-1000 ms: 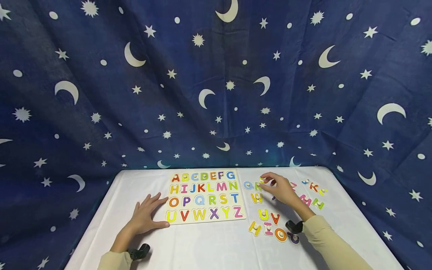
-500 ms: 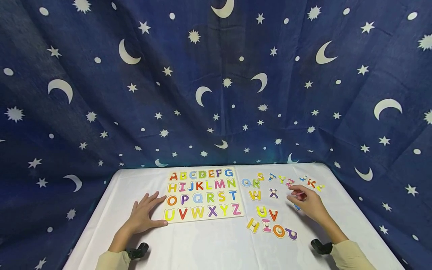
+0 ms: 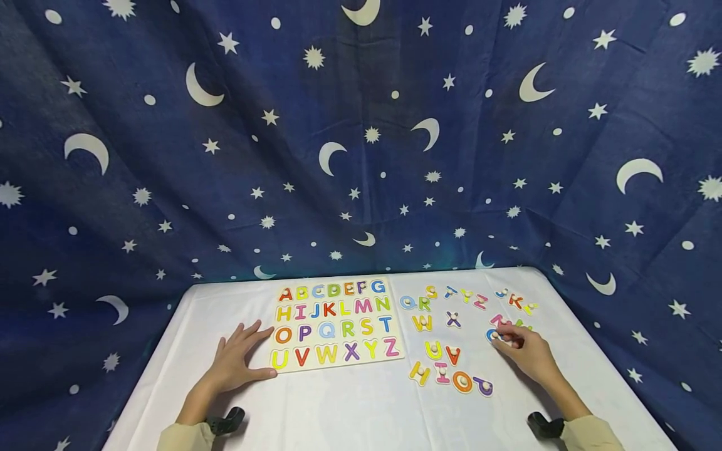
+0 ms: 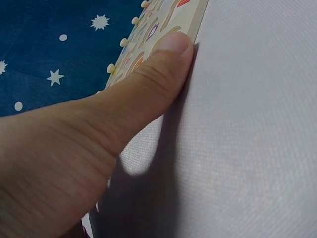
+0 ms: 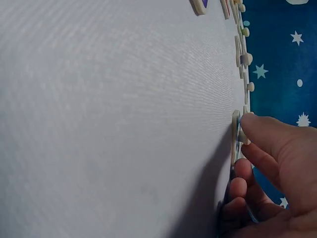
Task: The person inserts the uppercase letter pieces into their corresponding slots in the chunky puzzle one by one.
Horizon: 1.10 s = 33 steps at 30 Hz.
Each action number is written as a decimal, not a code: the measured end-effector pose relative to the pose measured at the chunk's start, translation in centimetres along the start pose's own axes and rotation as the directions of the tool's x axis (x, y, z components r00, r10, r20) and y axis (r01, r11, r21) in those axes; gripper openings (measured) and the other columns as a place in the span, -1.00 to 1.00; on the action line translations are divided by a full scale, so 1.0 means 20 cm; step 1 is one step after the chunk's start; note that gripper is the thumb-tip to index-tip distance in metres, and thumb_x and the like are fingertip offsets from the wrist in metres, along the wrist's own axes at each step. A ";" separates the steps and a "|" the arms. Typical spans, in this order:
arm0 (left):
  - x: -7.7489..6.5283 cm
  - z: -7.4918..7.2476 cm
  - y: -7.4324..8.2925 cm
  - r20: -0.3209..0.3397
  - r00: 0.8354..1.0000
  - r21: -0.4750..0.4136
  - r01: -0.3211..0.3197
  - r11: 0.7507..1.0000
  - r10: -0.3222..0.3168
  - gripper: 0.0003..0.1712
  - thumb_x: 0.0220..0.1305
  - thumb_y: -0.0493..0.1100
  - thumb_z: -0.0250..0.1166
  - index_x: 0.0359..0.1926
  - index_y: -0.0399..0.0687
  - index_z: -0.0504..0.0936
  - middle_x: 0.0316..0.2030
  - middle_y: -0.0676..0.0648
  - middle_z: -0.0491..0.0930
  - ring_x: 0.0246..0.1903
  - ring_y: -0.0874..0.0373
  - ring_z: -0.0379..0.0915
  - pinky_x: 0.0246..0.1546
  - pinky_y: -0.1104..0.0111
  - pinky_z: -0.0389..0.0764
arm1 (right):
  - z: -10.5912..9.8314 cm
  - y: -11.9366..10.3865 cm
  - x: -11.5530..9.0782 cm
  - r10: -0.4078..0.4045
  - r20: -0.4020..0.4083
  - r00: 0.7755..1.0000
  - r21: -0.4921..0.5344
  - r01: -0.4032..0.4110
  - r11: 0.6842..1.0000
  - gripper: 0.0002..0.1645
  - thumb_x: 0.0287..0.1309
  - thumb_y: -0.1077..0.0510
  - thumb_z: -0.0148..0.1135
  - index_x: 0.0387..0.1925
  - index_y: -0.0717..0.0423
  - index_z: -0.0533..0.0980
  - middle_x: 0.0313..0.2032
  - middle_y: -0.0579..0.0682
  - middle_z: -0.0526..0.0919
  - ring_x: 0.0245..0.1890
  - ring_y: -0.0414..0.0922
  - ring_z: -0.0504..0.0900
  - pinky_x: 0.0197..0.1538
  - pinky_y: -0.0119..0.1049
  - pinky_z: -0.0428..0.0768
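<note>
A wooden alphabet board [image 3: 314,326] lies on the white table, knobbed letters A to F in its top row and bare letter slots elsewhere. My left hand [image 3: 239,358] rests at the board's left side, fingers spread. In the left wrist view its thumb [image 4: 171,59] touches the board's edge. Over at the right, my right hand [image 3: 530,354] pinches the knob of a blue letter piece [image 3: 492,336], rounded like a G and partly covered by the fingers. The right wrist view has thumb and index finger at the knob [image 5: 242,138], the piece close to the tabletop.
Loose knobbed letters lie right of the board, among them an orange O [image 3: 462,381], a purple P [image 3: 483,386], a yellow W [image 3: 422,323] and a purple X [image 3: 453,319]. A pink M [image 3: 499,321] sits just behind my right hand. A starry blue curtain [image 3: 361,156] hangs behind the table.
My right hand has moved from beside the R and S pieces rightward and nearer, down to the blue piece, which it now pinches. The left hand stays at the board.
</note>
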<state>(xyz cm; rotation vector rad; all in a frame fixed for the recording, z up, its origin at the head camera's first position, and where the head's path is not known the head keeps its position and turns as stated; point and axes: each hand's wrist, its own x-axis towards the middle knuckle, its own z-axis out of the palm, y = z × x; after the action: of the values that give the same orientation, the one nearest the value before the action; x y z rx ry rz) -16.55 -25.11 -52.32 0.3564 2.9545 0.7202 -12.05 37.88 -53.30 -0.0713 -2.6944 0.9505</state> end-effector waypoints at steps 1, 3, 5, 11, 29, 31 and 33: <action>0.00 0.00 0.00 0.001 1.000 0.000 -0.001 1.000 0.001 0.20 -0.26 0.42 0.62 0.43 0.07 0.49 0.50 -0.34 0.23 0.51 -0.50 -0.16 0.35 -0.53 -0.28 | 0.00 0.00 0.00 0.000 -0.002 1.000 -0.004 0.000 1.000 -0.71 0.08 0.14 0.56 -0.17 0.18 0.72 -0.43 -0.13 0.57 -0.45 -0.32 0.38 -0.40 -0.41 0.32; 0.00 0.00 0.00 -0.001 1.000 -0.001 -0.003 1.000 0.003 0.20 -0.26 0.42 0.62 0.43 0.07 0.49 0.50 -0.33 0.24 0.51 -0.50 -0.16 0.35 -0.53 -0.28 | 0.01 0.00 0.01 0.003 -0.007 1.000 -0.011 -0.003 1.000 -0.74 0.08 0.14 0.56 -0.20 0.17 0.73 -0.45 -0.14 0.54 -0.46 -0.33 0.36 -0.40 -0.40 0.31; 0.00 0.00 0.00 -0.003 1.000 -0.005 -0.005 1.000 0.005 0.20 -0.26 0.41 0.63 0.43 0.06 0.49 0.50 -0.34 0.23 0.51 -0.50 -0.15 0.35 -0.52 -0.28 | 0.01 0.00 0.01 0.002 -0.015 1.000 -0.018 -0.003 1.000 -0.77 0.08 0.15 0.55 -0.24 0.16 0.73 -0.47 -0.15 0.53 -0.48 -0.34 0.35 -0.41 -0.39 0.31; -0.01 -0.01 0.00 -0.017 1.000 -0.020 -0.018 1.000 0.018 0.20 -0.25 0.40 0.63 0.44 0.06 0.47 0.50 -0.34 0.22 0.51 -0.48 -0.16 0.37 -0.50 -0.29 | 0.01 -0.02 0.03 -0.007 -0.039 0.999 -0.042 0.005 0.999 -0.86 0.07 0.18 0.53 -0.32 0.12 0.72 -0.52 -0.18 0.52 -0.53 -0.36 0.34 -0.45 -0.36 0.31; -0.01 0.00 0.00 -0.016 1.000 -0.020 -0.017 1.000 0.017 0.19 -0.23 0.41 0.62 0.44 0.07 0.47 0.51 -0.31 0.23 0.52 -0.46 -0.16 0.38 -0.50 -0.29 | 0.02 -0.10 0.06 -0.009 -0.050 0.999 -0.060 0.006 0.998 -0.87 0.10 0.23 0.51 -0.29 0.18 0.73 -0.48 -0.08 0.51 -0.48 -0.24 0.38 -0.43 -0.36 0.34; -0.01 0.00 -0.01 -0.013 1.000 -0.019 -0.014 1.000 0.014 0.19 -0.23 0.41 0.62 0.44 0.08 0.47 0.51 -0.31 0.22 0.52 -0.46 -0.16 0.38 -0.50 -0.29 | 0.03 -0.14 0.08 -0.034 -0.055 0.998 -0.038 0.032 0.999 -0.87 0.11 0.24 0.51 -0.26 0.17 0.75 -0.46 -0.07 0.52 -0.46 -0.24 0.39 -0.43 -0.37 0.36; -0.01 0.00 -0.01 -0.014 1.000 -0.016 -0.013 1.000 0.013 0.19 -0.23 0.41 0.62 0.44 0.08 0.47 0.51 -0.31 0.22 0.52 -0.46 -0.16 0.38 -0.49 -0.29 | 0.04 -0.19 0.11 -0.048 -0.050 0.998 -0.010 0.048 0.999 -0.86 0.11 0.25 0.51 -0.24 0.16 0.75 -0.43 -0.05 0.54 -0.45 -0.25 0.40 -0.43 -0.38 0.37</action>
<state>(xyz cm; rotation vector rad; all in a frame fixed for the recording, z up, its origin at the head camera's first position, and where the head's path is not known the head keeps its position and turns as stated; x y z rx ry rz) -16.44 -25.37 -52.35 0.3715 2.9597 0.7510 -14.27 34.78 -50.97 -0.0322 -2.6421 0.9103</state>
